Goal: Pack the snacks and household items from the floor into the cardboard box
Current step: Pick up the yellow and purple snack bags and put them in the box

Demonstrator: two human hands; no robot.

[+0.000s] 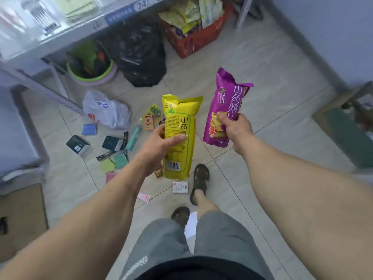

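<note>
- Left hand [161,143], frame centre: fingers and thumb curled round a yellow snack packet [178,136], held upright above the tiled floor [252,57].
- Right hand [235,128], right of centre: grips a purple snack packet [224,102], tilted.
- Small packets [113,146] lie scattered left of centre.
- Cardboard box [22,215]: lower left edge.

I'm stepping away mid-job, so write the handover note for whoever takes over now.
Left hand grips the yellow snack bag; right hand grips the purple snack bag. Both bags are held up over the floor, not yet boxed. A cardboard box sits at the lower left edge; its inside is out of view. Left to do: box both bags, then the small packets scattered on the tiles.
</note>
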